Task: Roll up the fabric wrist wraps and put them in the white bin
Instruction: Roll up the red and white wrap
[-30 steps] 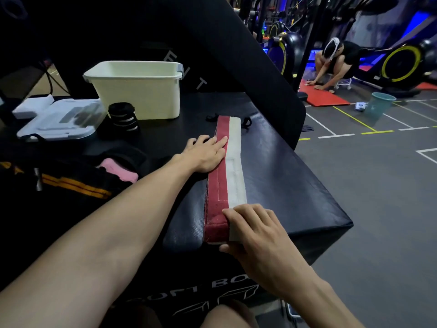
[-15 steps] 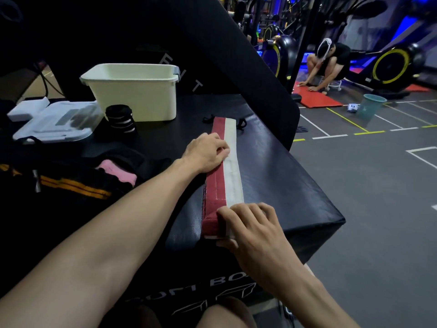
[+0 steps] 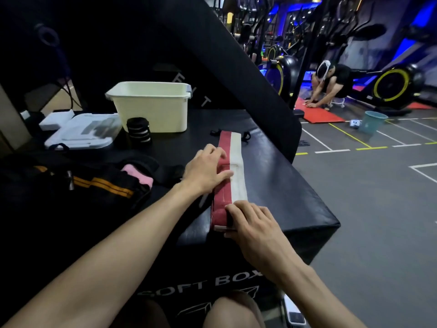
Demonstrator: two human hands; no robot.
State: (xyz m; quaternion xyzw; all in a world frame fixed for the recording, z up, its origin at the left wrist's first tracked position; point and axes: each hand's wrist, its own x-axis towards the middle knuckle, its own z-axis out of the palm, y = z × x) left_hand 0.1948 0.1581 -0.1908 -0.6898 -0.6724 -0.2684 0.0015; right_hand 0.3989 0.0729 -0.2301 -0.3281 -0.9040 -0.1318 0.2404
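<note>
We saw the long red-and-white fabric wrist wrap point(image 3: 233, 171) lying flat on the black padded soft box point(image 3: 283, 185). Behind it to the left stood the white plastic bin point(image 3: 151, 107), with a rolled black striped wrap point(image 3: 138, 130) just before it.

White "SOFT BOX" lettering marks the black box point(image 3: 236, 275) front.

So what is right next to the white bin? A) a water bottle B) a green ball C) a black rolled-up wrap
C: a black rolled-up wrap with white stripes stands on the soft box just in front of the white bin's left corner.
</note>
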